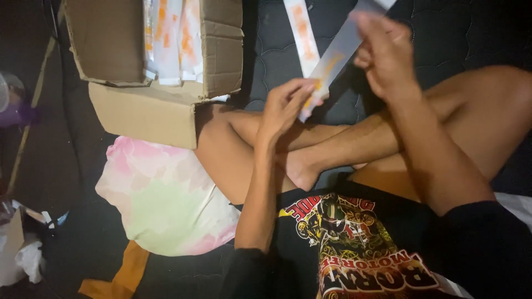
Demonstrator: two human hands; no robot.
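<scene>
A long flat white-and-orange packet (338, 52) is held between both hands above my crossed legs. My left hand (285, 105) grips its near end. At the far end, my right hand (385, 52) is closed on it. A second packet of the same kind (302, 36) lies on the dark mattress just behind. An open cardboard box (144, 108) at the upper left holds several more such packets (174, 39) standing upright.
A pink, green and white pillow (166, 199) lies left of my legs. A purple-based clear container (14, 105) sits at the far left. Crumpled white material (25, 257) and an orange cloth (124, 274) lie at the lower left. The dark quilted mattress (443, 33) spreads behind.
</scene>
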